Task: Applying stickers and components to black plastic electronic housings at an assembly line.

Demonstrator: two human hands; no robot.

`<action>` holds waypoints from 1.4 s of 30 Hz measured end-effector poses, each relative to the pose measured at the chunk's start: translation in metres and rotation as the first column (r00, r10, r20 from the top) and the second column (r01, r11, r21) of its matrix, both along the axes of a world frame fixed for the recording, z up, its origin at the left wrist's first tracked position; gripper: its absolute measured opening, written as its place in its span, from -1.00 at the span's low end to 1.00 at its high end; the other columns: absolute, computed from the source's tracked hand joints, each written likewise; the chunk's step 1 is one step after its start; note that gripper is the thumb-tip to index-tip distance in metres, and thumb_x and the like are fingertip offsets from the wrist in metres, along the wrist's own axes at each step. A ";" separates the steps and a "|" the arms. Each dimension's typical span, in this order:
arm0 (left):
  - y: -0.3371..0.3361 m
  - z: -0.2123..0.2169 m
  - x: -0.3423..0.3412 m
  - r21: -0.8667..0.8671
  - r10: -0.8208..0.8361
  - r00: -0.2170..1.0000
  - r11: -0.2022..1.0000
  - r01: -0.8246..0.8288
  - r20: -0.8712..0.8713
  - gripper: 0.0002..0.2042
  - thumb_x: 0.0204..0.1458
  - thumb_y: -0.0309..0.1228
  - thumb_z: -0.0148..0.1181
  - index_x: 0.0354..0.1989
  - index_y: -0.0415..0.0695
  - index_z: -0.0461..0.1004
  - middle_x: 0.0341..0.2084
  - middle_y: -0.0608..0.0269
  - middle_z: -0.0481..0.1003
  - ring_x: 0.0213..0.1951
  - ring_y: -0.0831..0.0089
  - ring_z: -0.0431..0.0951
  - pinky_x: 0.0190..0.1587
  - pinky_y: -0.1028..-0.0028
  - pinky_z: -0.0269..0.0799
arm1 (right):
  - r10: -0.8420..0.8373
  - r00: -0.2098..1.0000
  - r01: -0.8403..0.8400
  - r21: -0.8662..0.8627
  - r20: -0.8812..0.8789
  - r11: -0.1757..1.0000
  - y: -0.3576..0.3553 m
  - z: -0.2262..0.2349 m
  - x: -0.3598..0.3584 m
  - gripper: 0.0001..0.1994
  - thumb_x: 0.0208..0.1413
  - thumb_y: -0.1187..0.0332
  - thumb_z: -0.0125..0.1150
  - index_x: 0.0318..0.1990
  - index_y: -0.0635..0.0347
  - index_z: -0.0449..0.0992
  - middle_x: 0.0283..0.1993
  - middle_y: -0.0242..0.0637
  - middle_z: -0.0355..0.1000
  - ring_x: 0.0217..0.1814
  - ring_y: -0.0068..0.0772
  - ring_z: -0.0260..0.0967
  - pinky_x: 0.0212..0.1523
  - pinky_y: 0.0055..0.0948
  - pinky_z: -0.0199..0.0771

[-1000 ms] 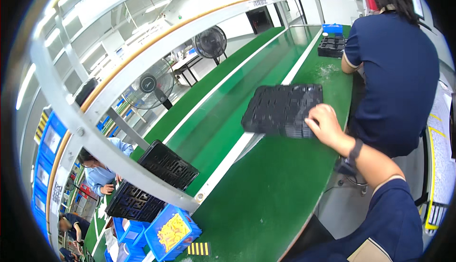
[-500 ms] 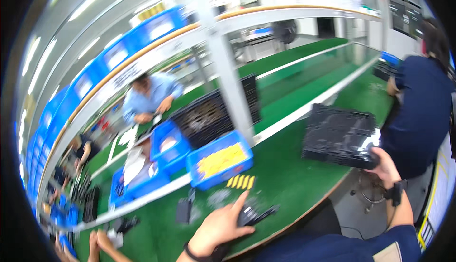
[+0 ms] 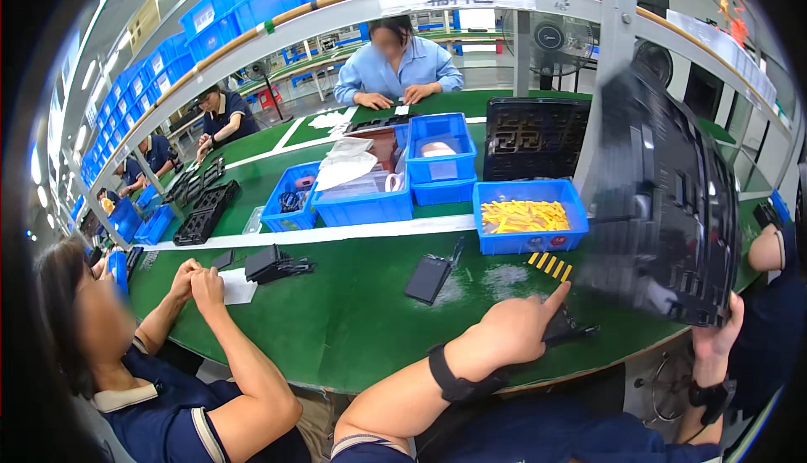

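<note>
On the green counter (image 3: 336,328) before you, head view: your left hand (image 3: 517,328) has swung in, forefinger out, resting on a small dark part (image 3: 565,328). Your right hand (image 3: 714,333) has carried the black moulded tray (image 3: 664,202) close, gripping its lower edge, tray tilted upright beside the blue bin of yellow pieces (image 3: 528,215).

Blurred, seemingly black tray (image 3: 664,202)

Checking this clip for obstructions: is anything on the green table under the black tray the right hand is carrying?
The right hand holds the black tray tilted above the green table. Below its near edge lie the left hand and a small dark part; the blue bin sits beside it.
</note>
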State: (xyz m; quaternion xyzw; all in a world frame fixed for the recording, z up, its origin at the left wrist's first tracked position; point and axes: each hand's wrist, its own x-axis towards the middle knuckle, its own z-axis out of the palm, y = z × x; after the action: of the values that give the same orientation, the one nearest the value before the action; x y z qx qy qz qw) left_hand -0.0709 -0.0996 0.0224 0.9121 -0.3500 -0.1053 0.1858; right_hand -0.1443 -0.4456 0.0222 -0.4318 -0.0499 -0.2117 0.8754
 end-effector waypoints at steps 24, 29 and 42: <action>-0.002 -0.027 0.001 -0.073 -0.048 0.987 0.996 0.060 0.155 -0.29 -0.28 -0.59 0.07 0.21 -0.18 0.11 -0.35 -0.11 0.39 -0.34 0.09 0.49 -0.32 0.26 0.43 | 0.488 0.775 -0.629 -0.413 -0.400 0.659 0.356 0.050 0.267 -0.57 0.08 0.00 0.07 -0.11 0.19 0.43 -0.18 -0.22 0.42 -0.13 -0.28 0.34 -0.09 -0.26 0.34; 0.003 -0.023 0.002 -0.138 -0.004 0.981 0.990 0.031 0.195 -0.22 -0.29 -0.59 0.07 0.27 -0.09 0.01 -0.40 -0.08 0.40 -0.42 0.07 0.49 -0.38 0.23 0.44 | 0.413 0.878 -0.463 -0.651 -0.242 0.602 0.271 0.054 0.227 -0.64 0.05 0.31 0.17 -0.03 0.29 0.38 -0.10 -0.27 0.39 -0.12 -0.48 0.38 -0.14 -0.47 0.41; -0.009 0.019 0.009 -0.098 0.132 0.991 0.987 -0.130 0.015 -0.16 -0.30 -0.05 0.34 0.18 -0.17 0.15 -0.20 -0.12 0.44 -0.17 0.01 0.47 -0.09 0.26 0.38 | -0.225 0.950 -0.182 -0.970 -0.216 0.161 0.080 -0.035 0.210 -0.90 -0.12 0.44 0.21 -0.44 0.28 0.52 -0.56 -0.34 0.43 -0.53 -0.55 0.35 -0.46 -0.52 0.38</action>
State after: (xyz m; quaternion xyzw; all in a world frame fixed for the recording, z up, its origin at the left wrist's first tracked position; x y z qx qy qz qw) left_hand -0.0623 -0.1086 0.0414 0.9241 -0.2959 -0.0662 0.2325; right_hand 0.0654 -0.3656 -0.0129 -0.9227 -0.0305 -0.0701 0.3780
